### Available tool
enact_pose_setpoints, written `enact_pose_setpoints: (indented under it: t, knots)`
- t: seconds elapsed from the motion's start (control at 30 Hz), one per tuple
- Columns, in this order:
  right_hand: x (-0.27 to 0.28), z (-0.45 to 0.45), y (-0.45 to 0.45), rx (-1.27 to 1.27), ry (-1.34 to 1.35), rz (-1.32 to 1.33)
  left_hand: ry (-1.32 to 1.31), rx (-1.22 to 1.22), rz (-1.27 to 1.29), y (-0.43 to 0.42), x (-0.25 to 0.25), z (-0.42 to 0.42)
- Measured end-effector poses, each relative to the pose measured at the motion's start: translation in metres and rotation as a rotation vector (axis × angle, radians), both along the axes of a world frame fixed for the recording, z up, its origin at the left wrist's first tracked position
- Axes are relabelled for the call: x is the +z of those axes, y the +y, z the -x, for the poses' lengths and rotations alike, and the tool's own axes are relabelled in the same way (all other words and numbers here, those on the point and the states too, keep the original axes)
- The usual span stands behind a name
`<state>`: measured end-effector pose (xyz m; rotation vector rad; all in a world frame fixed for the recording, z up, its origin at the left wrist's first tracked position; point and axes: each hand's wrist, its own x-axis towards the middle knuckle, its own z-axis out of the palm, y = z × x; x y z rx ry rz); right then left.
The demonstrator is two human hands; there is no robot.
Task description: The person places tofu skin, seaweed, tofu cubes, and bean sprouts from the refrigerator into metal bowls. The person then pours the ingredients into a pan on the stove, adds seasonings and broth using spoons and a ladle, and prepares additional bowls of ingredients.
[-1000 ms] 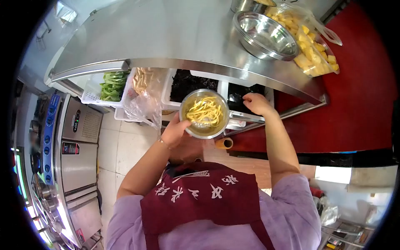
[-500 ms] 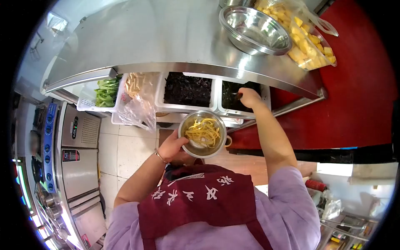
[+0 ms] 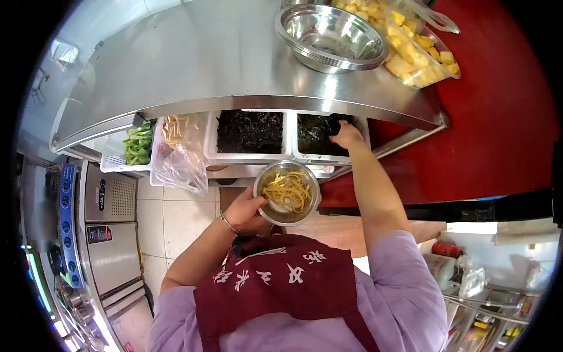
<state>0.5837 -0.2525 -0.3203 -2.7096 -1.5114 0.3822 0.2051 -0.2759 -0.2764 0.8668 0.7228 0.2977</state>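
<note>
My left hand grips the near-left rim of a round metal bowl, its thumb over the edge. Inside lie yellow noodle-like strips. My right hand reaches into a white tray of dark green shredded seaweed. Its thumb and fingers are spread at the seaweed's surface; the fingertips are partly hidden. Left of this tray stands another white tray with blackish shreds.
Above the trays runs a steel shelf with stacked metal bowls and a clear tub of yellow chunks. Further left are a bagged tan food and leafy greens in a basket. A red tabletop lies right.
My right hand has shifted slightly left within the seaweed tray, and its fingers have spread from a closed grip. The bowl stays in my left hand. The view has turned slightly.
</note>
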Motion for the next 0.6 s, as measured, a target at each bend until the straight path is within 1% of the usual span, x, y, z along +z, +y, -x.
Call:
enact_pose_setpoints:
  t: [0.03, 0.07, 0.13, 0.2, 0.27, 0.3, 0.33, 0.37, 0.43, 0.47, 0.5, 0.57, 0.6]
  knots:
    - [-0.013, 0.001, 0.002, -0.018, 0.031, 0.065, 0.036, 0.01, 0.087, -0.001, 0.007, -0.002]
    - [-0.044, -0.017, 0.009, 0.076, -0.016, 0.126, 0.038, 0.012, 0.087, -0.001, 0.007, -0.002]
    - [-0.034, -0.017, 0.005, 0.092, 0.021, 0.085, -0.017, -0.021, 0.086, -0.001, 0.003, -0.002]
    - [-0.019, -0.019, 0.001, 0.104, 0.046, 0.007, -0.01, -0.022, 0.068, -0.001, -0.008, -0.002]
    - [0.004, -0.022, -0.007, 0.013, 0.284, -0.137, -0.007, -0.029, 0.05, 0.0, -0.016, -0.006]
    - [0.038, -0.01, -0.013, -0.049, 0.373, -0.161, 0.004, -0.06, 0.031, 0.001, -0.018, -0.009]
    - [0.045, -0.015, -0.017, -0.077, 0.394, -0.218, 0.014, -0.092, 0.01, 0.002, -0.021, -0.011]
    - [0.055, -0.016, -0.019, -0.081, 0.39, -0.221, 0.01, -0.096, 0.008, 0.003, -0.031, -0.015]
    - [0.072, -0.017, -0.024, -0.218, 0.549, -0.309, 0.011, -0.176, -0.131, 0.005, -0.052, -0.021]
    - [0.072, -0.027, -0.024, -0.243, 0.591, -0.262, -0.035, -0.182, -0.077, 0.003, -0.024, -0.027]
    - [0.085, -0.018, -0.028, -0.247, 0.588, -0.265, -0.037, -0.187, -0.078, 0.003, -0.017, -0.031]
    - [0.111, -0.003, -0.037, -0.266, 0.798, -0.523, -0.161, -0.196, -0.01, 0.001, -0.009, -0.037]
    - [0.115, -0.004, -0.037, -0.25, 0.837, -0.52, -0.146, -0.186, -0.074, 0.0, -0.002, -0.04]
